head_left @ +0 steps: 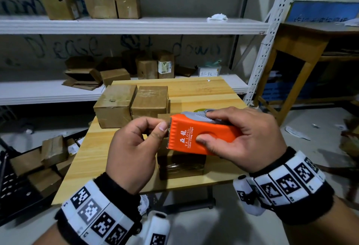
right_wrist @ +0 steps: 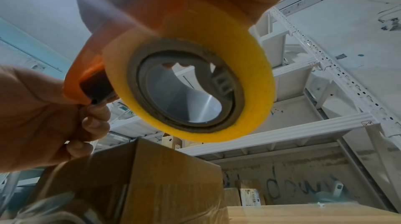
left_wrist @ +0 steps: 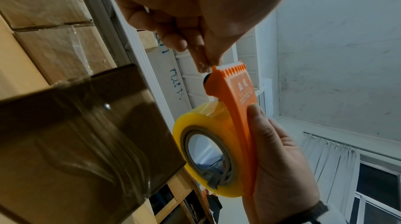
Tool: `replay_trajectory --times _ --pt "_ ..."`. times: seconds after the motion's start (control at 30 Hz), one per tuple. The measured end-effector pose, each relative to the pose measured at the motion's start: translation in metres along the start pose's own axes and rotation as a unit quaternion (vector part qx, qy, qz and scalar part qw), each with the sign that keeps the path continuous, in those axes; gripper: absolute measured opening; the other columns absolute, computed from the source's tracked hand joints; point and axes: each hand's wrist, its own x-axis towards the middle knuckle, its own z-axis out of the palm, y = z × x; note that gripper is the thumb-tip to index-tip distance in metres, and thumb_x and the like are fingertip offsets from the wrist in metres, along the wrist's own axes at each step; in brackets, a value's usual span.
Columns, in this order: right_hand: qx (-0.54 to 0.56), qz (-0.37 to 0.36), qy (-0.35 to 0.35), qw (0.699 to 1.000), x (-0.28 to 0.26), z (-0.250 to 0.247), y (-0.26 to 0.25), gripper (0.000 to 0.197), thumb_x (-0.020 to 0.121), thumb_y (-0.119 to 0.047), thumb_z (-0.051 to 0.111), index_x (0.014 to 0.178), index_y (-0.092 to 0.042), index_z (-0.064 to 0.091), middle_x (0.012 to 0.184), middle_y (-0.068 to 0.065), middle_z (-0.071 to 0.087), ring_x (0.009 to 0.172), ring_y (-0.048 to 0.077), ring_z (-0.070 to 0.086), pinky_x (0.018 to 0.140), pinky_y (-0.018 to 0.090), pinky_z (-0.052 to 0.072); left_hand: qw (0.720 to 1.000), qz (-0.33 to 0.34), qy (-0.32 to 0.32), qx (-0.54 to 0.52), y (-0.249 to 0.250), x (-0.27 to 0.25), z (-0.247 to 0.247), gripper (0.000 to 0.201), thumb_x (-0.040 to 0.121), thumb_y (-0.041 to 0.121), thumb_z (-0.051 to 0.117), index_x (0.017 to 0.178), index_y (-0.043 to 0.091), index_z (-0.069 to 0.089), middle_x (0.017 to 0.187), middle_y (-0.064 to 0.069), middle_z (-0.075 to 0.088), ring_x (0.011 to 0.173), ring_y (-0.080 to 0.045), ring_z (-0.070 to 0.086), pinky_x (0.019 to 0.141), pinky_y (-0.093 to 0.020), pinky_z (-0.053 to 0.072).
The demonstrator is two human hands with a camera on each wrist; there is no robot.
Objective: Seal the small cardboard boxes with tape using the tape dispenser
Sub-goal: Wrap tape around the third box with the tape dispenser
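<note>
My right hand (head_left: 206, 128) grips the orange tape dispenser (head_left: 191, 135) above the wooden table, thumb on its flat side and fingers over the grey top. The yellow tape roll (left_wrist: 206, 150) sits in it. My left hand (head_left: 162, 127) pinches the loose tape end at the dispenser's toothed cutter (left_wrist: 232, 67), thumb and forefinger together. Directly beneath both hands stands a small cardboard box (head_left: 180, 164) with glossy tape over its top and side. The same box (right_wrist: 152, 176) shows under the roll (right_wrist: 188, 80) in the right wrist view.
Two more cardboard boxes (head_left: 114, 106) (head_left: 149, 99) stand side by side at the table's (head_left: 204, 93) far left. White metal shelves (head_left: 136, 25) behind hold several boxes. More boxes lie on the floor at left (head_left: 52, 151). A wooden table (head_left: 303, 39) stands at right.
</note>
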Motion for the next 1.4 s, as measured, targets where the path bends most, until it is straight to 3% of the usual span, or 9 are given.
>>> replay_trajectory --times 0.23,0.57,0.93,1.4 --pt "-0.002 0.002 -0.004 1.0 -0.001 0.001 0.003 0.058 0.079 -0.063 0.075 0.114 -0.016 0.077 0.107 -0.005 0.078 0.089 0.009 0.075 0.077 0.036 0.064 1.0 -0.001 -0.001 0.009 0.002 -0.001 0.0 0.016 0.098 0.032 0.069 0.092 0.019 0.077 0.088 0.003 0.078 0.089 -0.015 0.073 0.082 -0.048 0.06" --pt "-0.007 -0.003 -0.012 1.0 0.0 0.0 0.004 0.058 0.08 -0.064 0.072 0.114 -0.016 0.076 0.105 -0.004 0.079 0.088 0.006 0.073 0.077 0.027 0.063 1.0 0.0 0.0 0.007 0.002 -0.001 -0.001 0.021 0.093 0.038 0.065 0.093 0.021 0.077 0.089 0.004 0.079 0.089 -0.017 0.074 0.084 -0.051 0.059" --pt "-0.018 0.021 0.005 1.0 -0.003 -0.002 0.017 0.054 0.078 -0.062 0.076 0.109 -0.017 0.079 0.101 -0.002 0.08 0.084 0.015 0.076 0.071 0.04 0.064 1.0 -0.008 0.012 0.002 -0.005 0.004 -0.007 0.01 0.097 0.026 0.069 0.092 0.024 0.077 0.085 0.005 0.077 0.086 -0.014 0.072 0.081 -0.038 0.056" --pt "-0.013 0.032 -0.006 0.999 -0.004 -0.001 0.023 0.056 0.077 -0.063 0.076 0.11 -0.018 0.079 0.103 -0.003 0.08 0.086 0.015 0.076 0.073 0.04 0.064 1.0 -0.006 0.011 0.003 -0.006 0.004 -0.007 0.014 0.096 0.035 0.07 0.09 0.024 0.077 0.085 0.003 0.078 0.087 -0.019 0.073 0.086 -0.048 0.058"
